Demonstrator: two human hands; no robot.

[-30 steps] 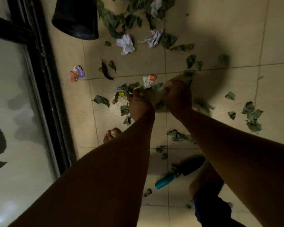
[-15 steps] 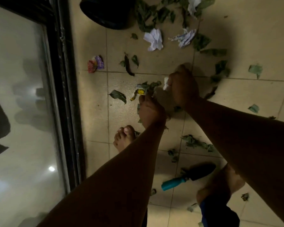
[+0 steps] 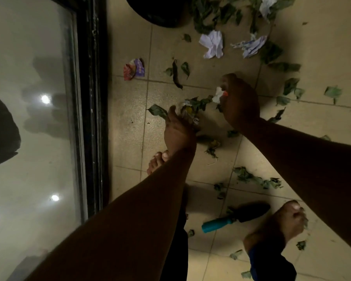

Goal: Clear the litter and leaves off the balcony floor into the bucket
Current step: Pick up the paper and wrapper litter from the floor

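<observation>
The black bucket point(image 3: 156, 13) stands at the top edge, partly cut off. My left hand point(image 3: 178, 128) is down on the tiled floor, its fingers curled into a clump of green leaves and a yellow scrap point(image 3: 190, 108). To its right, my right hand point(image 3: 239, 100) pinches a white and orange wrapper point(image 3: 219, 94) at the clump's far end. Two crumpled white papers point(image 3: 212, 44) point(image 3: 251, 45) lie beyond the hands, near a heap of leaves point(image 3: 215, 15) beside the bucket. A red and purple wrapper point(image 3: 134, 68) lies to the left.
A glass door with a black frame point(image 3: 91, 98) runs along the left. A trowel with a teal handle point(image 3: 217, 224) lies between my bare feet point(image 3: 158, 161) point(image 3: 280, 226). More leaves point(image 3: 255, 179) are scattered over the tiles to the right.
The view has swung left and down. My hands, close together before, have spread apart: the left toward the door side of the clump, the right onto the white and orange wrapper.
</observation>
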